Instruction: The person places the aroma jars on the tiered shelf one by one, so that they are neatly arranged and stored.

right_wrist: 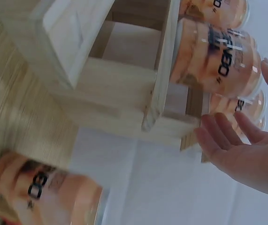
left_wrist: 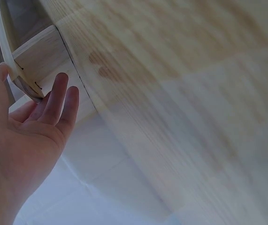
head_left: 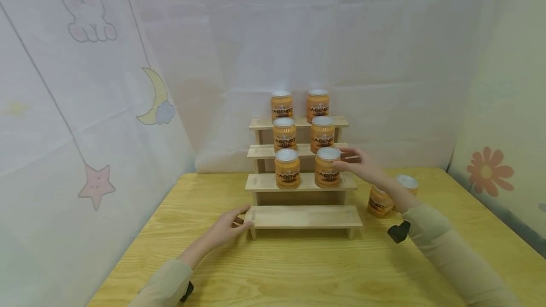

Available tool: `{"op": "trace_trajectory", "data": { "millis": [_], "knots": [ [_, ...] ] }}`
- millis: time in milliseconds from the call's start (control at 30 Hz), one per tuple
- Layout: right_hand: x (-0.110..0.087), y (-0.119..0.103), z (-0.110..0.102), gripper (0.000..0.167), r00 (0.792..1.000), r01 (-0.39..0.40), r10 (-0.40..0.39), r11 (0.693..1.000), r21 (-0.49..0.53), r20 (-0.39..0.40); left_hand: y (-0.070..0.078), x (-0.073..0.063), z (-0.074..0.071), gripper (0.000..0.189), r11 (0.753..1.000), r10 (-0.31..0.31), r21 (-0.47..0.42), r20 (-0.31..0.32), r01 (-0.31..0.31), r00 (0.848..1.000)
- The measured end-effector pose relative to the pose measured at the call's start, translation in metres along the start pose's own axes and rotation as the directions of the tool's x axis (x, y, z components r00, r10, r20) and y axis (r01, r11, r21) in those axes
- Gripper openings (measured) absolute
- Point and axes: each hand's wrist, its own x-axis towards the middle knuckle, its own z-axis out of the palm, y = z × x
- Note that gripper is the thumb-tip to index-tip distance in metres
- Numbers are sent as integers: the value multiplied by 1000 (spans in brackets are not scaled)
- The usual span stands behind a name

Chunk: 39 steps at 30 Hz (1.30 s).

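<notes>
A four-step wooden rack [head_left: 304, 217] stands on the table, its lowest step bare. Two orange jars with silver lids stand on each of the upper three steps. At the rack's left end, my left hand [head_left: 230, 225] pinches the lowest step's board [left_wrist: 19, 75] between thumb and fingers; the outer fingers extend past it. My right hand [head_left: 362, 167] is beside the right jar [head_left: 327, 170] on the second step from the bottom. In the right wrist view, its thumb is close to that jar [right_wrist: 213, 58] near the lid, and its fingers are loosely spread; contact is unclear.
On the table right of the rack stand two more orange jars, one nearer [head_left: 379, 203] and one [head_left: 407, 183] partly behind my right forearm. A pale cloth backdrop [head_left: 273, 37] encloses the wooden table [head_left: 273, 269] behind and at both sides.
</notes>
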Motion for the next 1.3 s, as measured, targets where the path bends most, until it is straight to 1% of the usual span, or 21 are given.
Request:
{"op": "trace_trajectory", "data": {
  "millis": [267, 467, 533, 567, 700, 800, 867, 967, 1067, 1167, 1300],
  "knots": [
    [-20, 13, -32, 61, 999, -34, 34, 996, -83, -1, 0, -1, -1, 63, 1000, -14, -5, -3, 14, 1000],
    [-35, 33, -42, 61, 997, -72, 68, 988, -134, -33, 0, 0, -2, 64, 1000, -22, -14, 2, 22, 1000],
    [-38, 40, -43, 61, 997, -74, 68, 984, -160, -42, 0, 0, -2, 65, 1000, -22, -11, 2, 22, 1000],
    [-40, 44, -44, 62, 996, -77, 69, 981, -180, -48, 0, 0, -2, 65, 1000, -20, -7, 1, 20, 1000],
    [-44, 60, -45, 67, 989, -144, 130, 951, -275, -68, 0, 0, -2, 65, 1000, -11, -1, 4, 11, 1000],
    [-48, 70, -45, 71, 983, -183, 166, 932, -311, -80, 0, 0, -1, 64, 1000, -7, -2, 9, 7, 1000],
    [-50, 75, -45, 70, 986, -165, 144, 935, -315, -87, 0, 0, -1, 64, 1000, -8, -5, 12, 8, 1000],
    [-52, 81, -45, 64, 991, -115, 86, 935, -335, -100, 0, 0, -1, 65, 1000, -9, -6, 10, 9, 1000],
    [-53, 85, -45, 59, 992, -79, 37, 923, -376, -118, -1, 0, 0, 65, 1000, -9, -3, 7, 9, 1000],
    [-52, 88, -45, 57, 992, -69, 19, 910, -409, -125, -2, 1, 1, 65, 1000, -7, 0, 5, 7, 1000],
    [-53, 90, -47, 56, 996, -40, 3, 911, -410, -89, -2, 1, 0, 65, 1000, -3, -2, 6, 3, 1000]
  ]
}}
